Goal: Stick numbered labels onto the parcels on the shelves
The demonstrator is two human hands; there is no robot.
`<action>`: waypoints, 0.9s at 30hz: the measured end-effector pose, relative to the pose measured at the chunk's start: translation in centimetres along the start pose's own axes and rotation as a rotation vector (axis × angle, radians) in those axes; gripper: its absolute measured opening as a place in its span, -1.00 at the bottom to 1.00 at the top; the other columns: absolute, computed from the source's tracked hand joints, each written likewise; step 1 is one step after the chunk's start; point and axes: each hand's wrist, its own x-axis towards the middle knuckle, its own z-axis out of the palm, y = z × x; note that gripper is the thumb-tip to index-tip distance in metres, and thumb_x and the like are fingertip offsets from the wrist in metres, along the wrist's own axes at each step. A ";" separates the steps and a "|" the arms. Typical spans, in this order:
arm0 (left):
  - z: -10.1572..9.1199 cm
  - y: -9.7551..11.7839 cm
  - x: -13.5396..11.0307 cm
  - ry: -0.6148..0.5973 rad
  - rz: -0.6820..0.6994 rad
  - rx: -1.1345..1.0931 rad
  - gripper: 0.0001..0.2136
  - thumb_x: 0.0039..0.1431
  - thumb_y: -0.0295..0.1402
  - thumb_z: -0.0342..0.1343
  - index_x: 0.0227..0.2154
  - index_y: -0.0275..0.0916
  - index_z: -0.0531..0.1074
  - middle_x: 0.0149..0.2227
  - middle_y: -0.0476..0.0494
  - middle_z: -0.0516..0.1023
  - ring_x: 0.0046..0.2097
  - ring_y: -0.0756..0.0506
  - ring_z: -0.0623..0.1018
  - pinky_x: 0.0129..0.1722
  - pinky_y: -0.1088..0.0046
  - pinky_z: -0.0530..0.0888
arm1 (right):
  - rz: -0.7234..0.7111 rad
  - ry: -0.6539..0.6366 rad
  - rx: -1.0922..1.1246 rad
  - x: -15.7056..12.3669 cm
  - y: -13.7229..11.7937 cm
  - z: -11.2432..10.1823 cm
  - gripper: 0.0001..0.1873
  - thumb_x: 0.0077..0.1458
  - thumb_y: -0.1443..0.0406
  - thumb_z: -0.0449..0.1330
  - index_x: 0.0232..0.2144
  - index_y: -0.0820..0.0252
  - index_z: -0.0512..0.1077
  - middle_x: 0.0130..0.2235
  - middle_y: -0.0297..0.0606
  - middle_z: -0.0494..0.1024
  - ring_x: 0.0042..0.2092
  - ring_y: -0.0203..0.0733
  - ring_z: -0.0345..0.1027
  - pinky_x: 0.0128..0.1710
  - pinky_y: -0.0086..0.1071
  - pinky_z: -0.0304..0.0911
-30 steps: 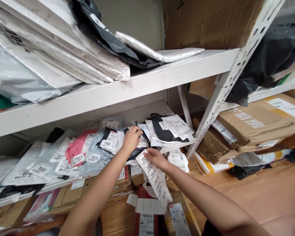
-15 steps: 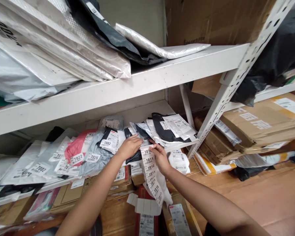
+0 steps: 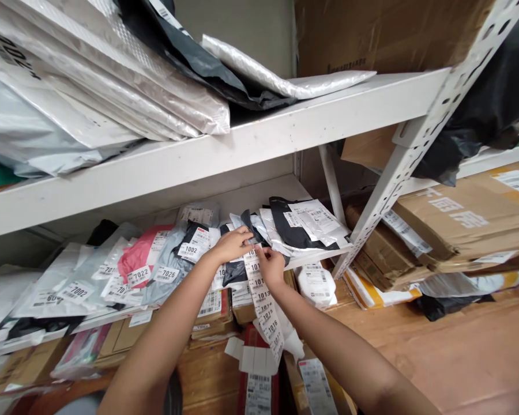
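Note:
A long strip of numbered barcode labels [image 3: 263,302] hangs down in front of the lower shelf, its top end pinched in my right hand [image 3: 272,268]. Close beside it, my left hand [image 3: 233,244] is closed, fingertips together near the strip's top edge; what they grip is too small to make out. Just below my left hand, a dark plastic mailer [image 3: 235,273] lies at the shelf edge. To its left are a parcel labelled 1002 [image 3: 191,249], a grey one labelled 7026 [image 3: 166,274] and a pink one labelled 7022 [image 3: 134,257].
An upper shelf beam [image 3: 263,121] crosses above my hands, loaded with bubble mailers [image 3: 155,86]. On the right stands a perforated metal post [image 3: 384,193], with stacked cardboard boxes [image 3: 454,222] beyond. Below are an opened red box [image 3: 256,380], a white package [image 3: 315,285] and more cartons.
My right hand has moved slightly up and left with the label strip, closer to my left hand. My left fingers have drawn together near the strip's top. The view has shifted a little.

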 end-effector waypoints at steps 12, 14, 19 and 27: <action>0.8 0.3 0.7 -0.036 -0.074 0.109 -0.76 0.23 -0.17 -0.02 -0.32 -0.20 0.47 -0.26 -0.13 0.53 -0.23 -0.10 0.53 -0.24 0.45 0.38 | 0.136 -0.042 -0.015 1.4 0.7 0.3 -0.72 0.10 0.17 0.16 -0.34 0.25 0.57 -0.32 -0.11 0.63 -0.26 -0.08 0.46 -0.19 -0.34 0.25; 0.8 0.3 0.9 -0.057 -0.079 0.123 -0.75 0.24 -0.17 -0.03 -0.33 -0.19 0.47 -0.26 -0.12 0.53 -0.21 -0.11 0.53 -0.23 0.45 0.38 | 0.147 -0.023 -0.019 1.5 0.9 0.4 -0.71 0.08 0.14 0.17 -0.39 0.25 0.56 -0.36 -0.09 0.62 -0.27 -0.06 0.46 -0.19 -0.33 0.25; 1.0 0.9 1.5 -0.074 -0.110 0.178 -0.77 0.25 -0.22 -0.06 -0.28 -0.21 0.46 -0.23 -0.16 0.54 -0.18 -0.15 0.54 -0.20 0.40 0.40 | 0.171 0.065 0.014 1.8 1.3 0.4 -0.63 -0.03 0.02 0.22 -0.50 0.23 0.51 -0.44 -0.11 0.58 -0.30 -0.02 0.45 -0.26 -0.33 0.25; 2.4 2.1 1.8 -0.006 -0.188 0.274 -0.77 0.24 -0.30 -0.03 -0.26 -0.33 0.47 -0.14 -0.36 0.48 -0.08 -0.26 0.51 -0.10 0.27 0.41 | 0.263 0.006 0.204 1.5 1.4 -0.6 -0.67 -0.16 0.09 0.28 -0.43 0.26 0.50 -0.38 -0.16 0.58 -0.25 -0.06 0.44 -0.32 -0.37 0.25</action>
